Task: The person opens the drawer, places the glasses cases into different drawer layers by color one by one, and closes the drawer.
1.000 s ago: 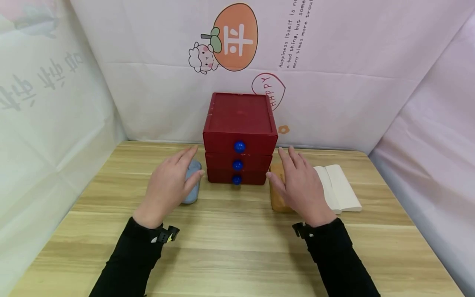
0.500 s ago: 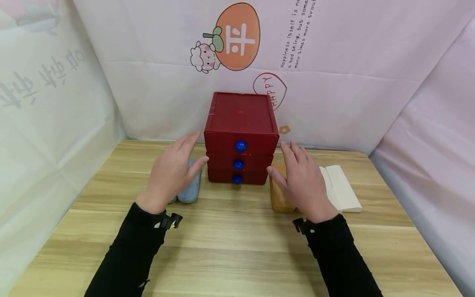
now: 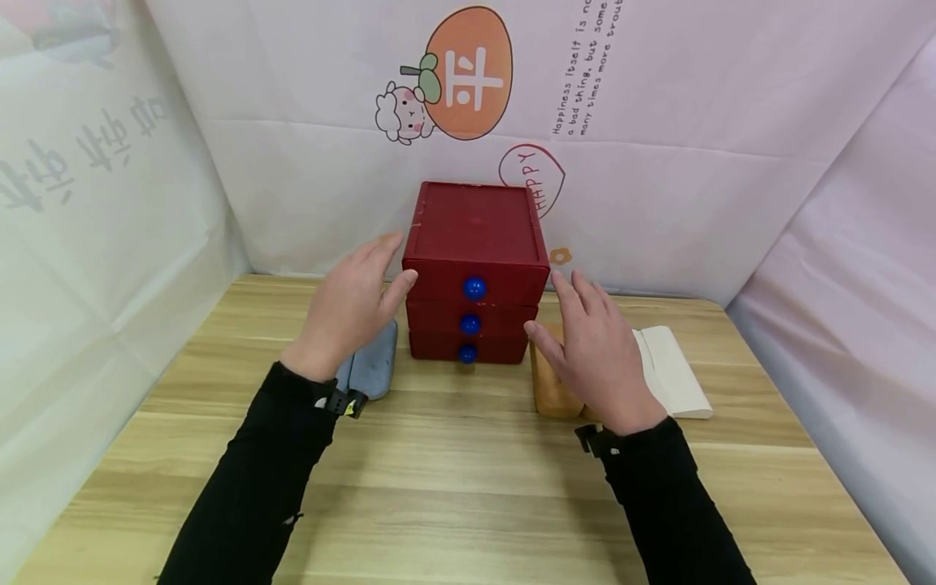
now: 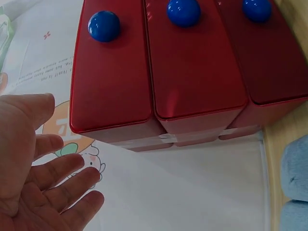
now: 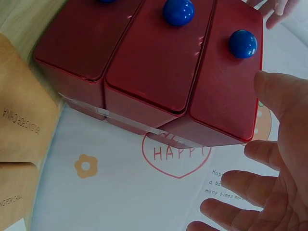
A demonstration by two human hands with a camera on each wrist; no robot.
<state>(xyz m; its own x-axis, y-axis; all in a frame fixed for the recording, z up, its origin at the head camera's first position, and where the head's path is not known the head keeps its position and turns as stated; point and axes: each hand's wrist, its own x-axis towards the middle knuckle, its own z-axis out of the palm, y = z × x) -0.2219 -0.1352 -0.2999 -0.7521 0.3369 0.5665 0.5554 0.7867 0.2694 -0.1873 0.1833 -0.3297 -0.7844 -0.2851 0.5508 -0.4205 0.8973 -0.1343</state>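
Observation:
A dark red box of three stacked drawers [image 3: 478,223] stands at the back middle of the table, each drawer with a round blue knob [image 3: 474,288]. My left hand [image 3: 344,305] hovers beside its upper left edge, thumb tip near the top drawer's corner. Its fingers are spread and hold nothing, as the left wrist view confirms. On the other side my right hand [image 3: 598,353] is held with fingers extended, fingertips near the box's right side. In the right wrist view its thumb [image 5: 269,91] overlaps the edge of the top drawer. All three drawers are pushed in.
Left of the box lie two soft-looking blue pieces [image 3: 374,366], partly under my left hand. To the right are two brown pieces [image 5: 21,106] with printed lettering and two flat white pieces [image 3: 676,374]. A printed white cloth [image 3: 307,179] hangs close behind.
My left hand has moved up and away from me along the box's left side, uncovering more of the blue pieces. The right hand has shifted slightly forward. The box stays put.

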